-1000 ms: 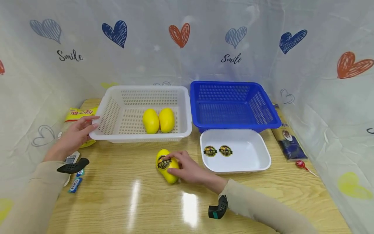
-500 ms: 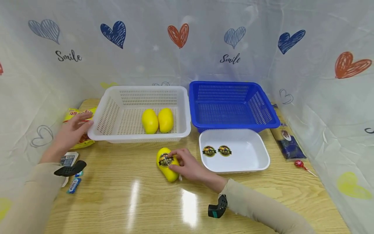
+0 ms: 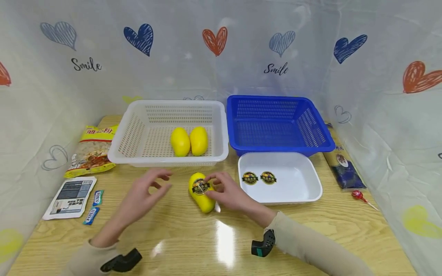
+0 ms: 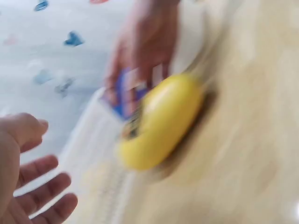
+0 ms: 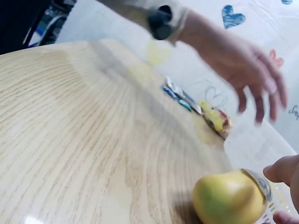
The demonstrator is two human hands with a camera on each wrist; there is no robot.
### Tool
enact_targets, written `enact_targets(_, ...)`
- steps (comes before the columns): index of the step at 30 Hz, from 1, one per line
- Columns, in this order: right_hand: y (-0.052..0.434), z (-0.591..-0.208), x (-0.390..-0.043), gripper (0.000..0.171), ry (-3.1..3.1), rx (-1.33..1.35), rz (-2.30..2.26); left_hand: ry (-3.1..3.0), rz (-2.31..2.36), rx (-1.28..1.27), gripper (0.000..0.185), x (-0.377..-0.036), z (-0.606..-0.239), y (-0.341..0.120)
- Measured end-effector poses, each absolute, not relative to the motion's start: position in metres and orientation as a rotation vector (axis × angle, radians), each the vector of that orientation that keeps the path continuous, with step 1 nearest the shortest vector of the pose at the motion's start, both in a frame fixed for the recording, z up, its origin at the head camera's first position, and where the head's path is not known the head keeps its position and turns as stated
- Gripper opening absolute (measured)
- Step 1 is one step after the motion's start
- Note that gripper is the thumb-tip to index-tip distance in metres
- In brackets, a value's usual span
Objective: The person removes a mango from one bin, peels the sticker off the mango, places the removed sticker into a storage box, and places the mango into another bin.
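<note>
In the head view, the left hand (image 3: 143,195) has left the white basket (image 3: 221,126) at upper left and now hovers, fingers spread, beside the yellow fruit (image 3: 202,192) at centre frame. The right hand (image 3: 228,191) still pinches the sticker on it.

The left wrist view, blurred, shows open fingers (image 4: 42,196) at lower left, the fruit at centre.

In the right wrist view the fruit sits at lower right, a fingertip (image 5: 280,169) touching the sticker; both hands seem to be converging on it.
</note>
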State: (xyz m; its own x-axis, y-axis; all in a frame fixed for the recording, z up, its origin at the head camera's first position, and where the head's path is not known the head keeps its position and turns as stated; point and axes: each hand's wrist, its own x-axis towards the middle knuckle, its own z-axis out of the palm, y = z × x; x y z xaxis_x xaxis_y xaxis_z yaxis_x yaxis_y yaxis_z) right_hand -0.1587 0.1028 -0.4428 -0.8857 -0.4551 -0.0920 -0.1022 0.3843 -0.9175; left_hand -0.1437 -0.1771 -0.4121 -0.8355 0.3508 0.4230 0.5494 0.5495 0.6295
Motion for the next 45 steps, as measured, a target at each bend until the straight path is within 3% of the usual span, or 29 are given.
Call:
enact_targets(9,0.109,-0.439,-0.160,0.047,2.377,-0.507,-1.487,-2.644,-1.465,-0.565,0.071,-0.134,-0.467,-0.111)
enact_targets(22,0.105,-0.441,-0.169,0.047,2.363,-0.470,-1.417,-2.670,-1.797,-0.334,0.081,-0.139,-0.475,-0.093)
enact_targets(29,0.102,-0.437,-0.174,0.038,2.436,-0.481,-1.361,-2.647,-1.801,-0.381,0.080,-0.140,-0.474,-0.090)
enact_targets(38,0.097,-0.423,-0.179,0.023,2.510,-0.661,-1.362,-2.654,-1.741,-0.391,0.080,-0.141,-0.472,-0.087)
enact_targets(45,0.094,-0.421,-0.180,0.016,2.635,-0.892,-1.111,-2.662,-1.672,-0.392,0.079,-0.141,-0.471,-0.086)
